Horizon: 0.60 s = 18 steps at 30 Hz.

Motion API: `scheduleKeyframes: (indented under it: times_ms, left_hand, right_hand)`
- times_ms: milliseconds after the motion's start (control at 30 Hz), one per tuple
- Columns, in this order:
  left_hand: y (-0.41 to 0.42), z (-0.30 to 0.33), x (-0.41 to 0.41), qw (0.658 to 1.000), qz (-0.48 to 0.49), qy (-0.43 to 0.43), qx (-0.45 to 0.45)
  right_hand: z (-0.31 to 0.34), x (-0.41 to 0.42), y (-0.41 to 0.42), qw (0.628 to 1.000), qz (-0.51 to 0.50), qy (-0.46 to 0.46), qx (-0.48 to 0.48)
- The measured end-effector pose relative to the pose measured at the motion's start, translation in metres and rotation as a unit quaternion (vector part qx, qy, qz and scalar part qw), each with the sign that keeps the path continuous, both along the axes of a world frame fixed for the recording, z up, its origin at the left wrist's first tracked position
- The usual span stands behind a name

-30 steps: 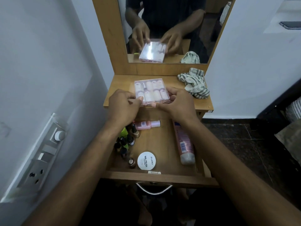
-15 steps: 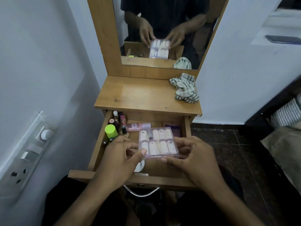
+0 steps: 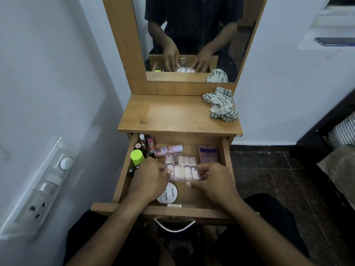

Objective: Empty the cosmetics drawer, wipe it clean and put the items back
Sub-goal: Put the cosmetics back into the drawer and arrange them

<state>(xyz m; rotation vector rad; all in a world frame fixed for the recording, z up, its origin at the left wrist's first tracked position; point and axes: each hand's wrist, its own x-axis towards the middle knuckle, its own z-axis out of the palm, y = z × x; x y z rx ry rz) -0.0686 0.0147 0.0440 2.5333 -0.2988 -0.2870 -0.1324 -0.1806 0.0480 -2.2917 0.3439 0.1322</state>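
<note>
Head view: we hold a clear box [image 3: 182,167] of small bottles low inside the open drawer [image 3: 225,156], our left hand [image 3: 151,181] pinching its left edge and our right hand [image 3: 212,181] pinching its right edge. Bottles crowd the drawer's left side, including a green-capped one [image 3: 137,156]. A striped cloth [image 3: 221,104] lies on the shelf [image 3: 163,116] above.
</note>
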Motion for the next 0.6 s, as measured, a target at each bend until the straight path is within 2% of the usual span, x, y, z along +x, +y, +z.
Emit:
scheduleKeyframes:
  times_ms: [300,500,600]
  left_hand:
    - [-0.007,-0.02,0.0,0.998,-0.002,0.029,0.054]
    - [-0.009,-0.021,-0.003,0.996,0.018,0.012,0.081]
    - [-0.01,-0.019,-0.003,0.996,-0.026,0.002,0.09]
  right_hand:
    - [-0.01,0.003,0.003,0.984,0.064,-0.01,-0.165]
    - [-0.015,0.002,0.007,0.98,0.076,0.008,-0.183]
    - [-0.017,0.003,0.007,0.981,0.077,0.015,-0.179]
